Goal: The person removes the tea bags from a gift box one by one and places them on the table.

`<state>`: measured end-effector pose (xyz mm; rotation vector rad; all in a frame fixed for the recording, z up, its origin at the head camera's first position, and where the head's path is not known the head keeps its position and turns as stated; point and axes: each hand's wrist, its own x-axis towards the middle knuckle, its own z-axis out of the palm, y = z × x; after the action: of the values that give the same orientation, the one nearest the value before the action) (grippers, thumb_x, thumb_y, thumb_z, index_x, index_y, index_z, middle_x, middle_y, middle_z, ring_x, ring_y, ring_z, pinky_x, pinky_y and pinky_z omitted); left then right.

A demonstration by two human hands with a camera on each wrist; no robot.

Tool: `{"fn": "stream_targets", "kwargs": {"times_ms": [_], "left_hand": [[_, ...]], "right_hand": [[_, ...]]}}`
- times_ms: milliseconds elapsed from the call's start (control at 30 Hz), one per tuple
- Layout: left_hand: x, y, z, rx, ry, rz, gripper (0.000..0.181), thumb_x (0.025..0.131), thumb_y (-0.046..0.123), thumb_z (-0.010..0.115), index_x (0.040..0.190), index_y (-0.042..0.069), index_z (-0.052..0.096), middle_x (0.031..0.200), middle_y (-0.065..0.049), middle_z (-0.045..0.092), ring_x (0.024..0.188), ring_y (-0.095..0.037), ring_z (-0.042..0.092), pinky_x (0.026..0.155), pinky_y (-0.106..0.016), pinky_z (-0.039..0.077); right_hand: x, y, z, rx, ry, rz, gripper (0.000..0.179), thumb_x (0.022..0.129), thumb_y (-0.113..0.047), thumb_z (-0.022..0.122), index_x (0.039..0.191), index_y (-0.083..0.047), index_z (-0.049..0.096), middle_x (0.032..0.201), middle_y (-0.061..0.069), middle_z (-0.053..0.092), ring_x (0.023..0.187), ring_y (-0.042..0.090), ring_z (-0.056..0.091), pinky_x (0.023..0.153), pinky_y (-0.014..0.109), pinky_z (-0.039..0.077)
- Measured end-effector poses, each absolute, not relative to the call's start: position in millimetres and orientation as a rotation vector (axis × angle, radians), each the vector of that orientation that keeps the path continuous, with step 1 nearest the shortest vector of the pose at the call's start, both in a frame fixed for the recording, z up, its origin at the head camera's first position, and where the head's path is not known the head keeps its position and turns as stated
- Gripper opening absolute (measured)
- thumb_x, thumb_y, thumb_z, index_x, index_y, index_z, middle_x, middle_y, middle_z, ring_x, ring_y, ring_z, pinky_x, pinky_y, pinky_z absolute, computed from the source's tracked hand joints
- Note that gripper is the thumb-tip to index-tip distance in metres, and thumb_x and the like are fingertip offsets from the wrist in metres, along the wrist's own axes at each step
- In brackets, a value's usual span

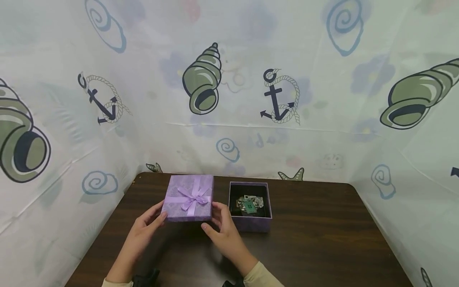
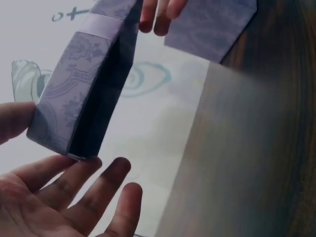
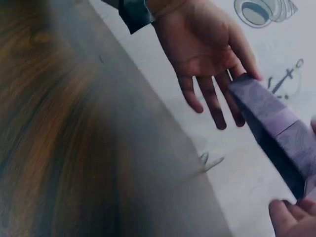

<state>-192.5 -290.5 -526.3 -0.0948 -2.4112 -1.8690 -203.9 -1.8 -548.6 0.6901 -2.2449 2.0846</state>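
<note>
Both hands hold a purple gift-box lid [image 1: 189, 199] with a lilac ribbon and bow, raised over the dark table. On its left side, my left hand [image 1: 143, 231] pinches a corner between thumb and fingertips; in the left wrist view the other fingers [image 2: 129, 210] spread apart below it. At the opposite side my right hand [image 1: 227, 235] holds the lid's corner, its remaining fingers extended in the right wrist view. The lid's dark hollow underside [image 2: 101, 103] shows from below. Right beside stands the purple box base [image 1: 251, 225], uncovered, with small green and pale pieces [image 1: 250, 204] inside.
The dark wood-grain table [image 1: 315, 239] extends right of the box base. Pale cloth [image 1: 244, 151] printed with shells and anchors surrounds the table's back and sides. A dark strap [image 3: 136, 14] sits at the right wrist.
</note>
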Motion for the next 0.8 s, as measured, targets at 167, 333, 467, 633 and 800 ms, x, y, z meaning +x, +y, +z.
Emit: {"fn": "stream_targets", "kwargs": {"times_ms": [167, 333, 467, 633, 800], "left_hand": [[-198, -296, -543, -0.015, -2.426, -1.915, 0.057, 0.112, 0.026, 0.065, 0.163, 0.006, 0.05, 0.154, -0.021, 0.061, 0.113, 0.001, 0.07, 0.094, -0.025, 0.061], [-206, -298, -562, 0.045, -2.425, -2.027, 0.061, 0.111, 0.028, 0.066, 0.165, 0.007, 0.047, 0.153, -0.009, 0.061, 0.117, 0.001, 0.068, 0.096, -0.03, 0.062], [-210, -299, -571, 0.053, -2.379, -2.102, 0.061, 0.111, 0.026, 0.066, 0.165, 0.005, 0.045, 0.146, 0.005, 0.061, 0.12, -0.001, 0.067, 0.098, -0.033, 0.062], [-212, -298, -574, 0.047, -2.358, -2.186, 0.063, 0.113, 0.025, 0.062, 0.167, 0.002, 0.038, 0.158, -0.007, 0.054, 0.122, 0.003, 0.064, 0.101, -0.036, 0.061], [-212, -297, -577, 0.106, -2.375, -2.218, 0.066, 0.114, 0.026, 0.061, 0.168, 0.0, 0.035, 0.173, -0.022, 0.039, 0.122, 0.012, 0.06, 0.104, -0.032, 0.059]], "right_hand": [[-209, -2, -575, 0.933, -2.169, 2.225, 0.085, 0.108, -0.014, 0.069, 0.174, -0.011, 0.015, 0.179, 0.016, 0.009, 0.163, 0.043, 0.03, 0.125, 0.053, 0.044], [-213, -2, -600, 0.924, -2.149, 2.427, 0.089, 0.109, -0.012, 0.067, 0.176, -0.015, 0.007, 0.182, 0.014, 0.002, 0.167, 0.046, 0.02, 0.129, 0.055, 0.038], [-214, -1, -606, 0.847, -2.054, 2.579, 0.079, 0.107, -0.01, 0.069, 0.169, -0.008, 0.019, 0.184, 0.013, 0.005, 0.167, 0.044, 0.022, 0.131, 0.058, 0.034], [-216, 1, -608, 0.826, -2.007, 2.639, 0.069, 0.107, -0.006, 0.068, 0.162, -0.002, 0.026, 0.185, 0.013, 0.004, 0.168, 0.044, 0.018, 0.131, 0.056, 0.033], [-218, 0, -610, 0.797, -2.037, 2.667, 0.071, 0.108, -0.007, 0.067, 0.165, -0.005, 0.026, 0.184, 0.016, 0.006, 0.167, 0.045, 0.02, 0.131, 0.051, 0.035]]}}
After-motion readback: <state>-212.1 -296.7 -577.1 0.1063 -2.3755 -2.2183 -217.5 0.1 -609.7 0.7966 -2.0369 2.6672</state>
